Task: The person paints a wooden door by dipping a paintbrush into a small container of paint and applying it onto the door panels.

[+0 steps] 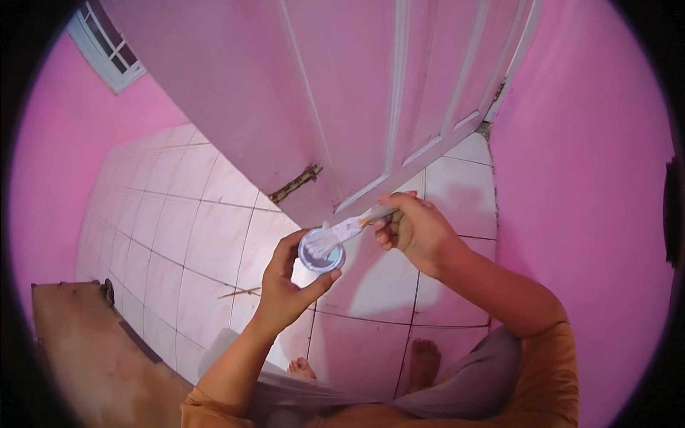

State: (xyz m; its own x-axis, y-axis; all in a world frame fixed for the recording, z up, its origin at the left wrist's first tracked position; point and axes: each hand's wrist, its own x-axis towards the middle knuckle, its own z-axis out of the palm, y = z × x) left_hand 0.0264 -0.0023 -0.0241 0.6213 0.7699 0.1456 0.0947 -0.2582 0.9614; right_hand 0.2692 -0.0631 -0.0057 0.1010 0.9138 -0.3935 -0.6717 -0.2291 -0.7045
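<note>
My left hand [291, 285] is wrapped round a small, light-coloured paint cup [322, 268], its open top facing me. In my right hand [410, 230] is a paintbrush [349, 227], gripped by its handle. The brush tilts down to the left, with its whitish, paint-coated bristles in the mouth of the cup. Whether the bristle tips touch the paint inside, I cannot tell. Just beyond both hands stands a pinkish panelled door [342, 93] with white-edged mouldings.
A worn metal door fitting [296, 183] is on the door's lower left. Thin sticks [240, 292] lie on the white tiled floor [178, 235]. Brown wooden furniture [93, 342] stands at lower left. A pink wall [578, 178] rises close on the right; my bare feet [424, 364] are below.
</note>
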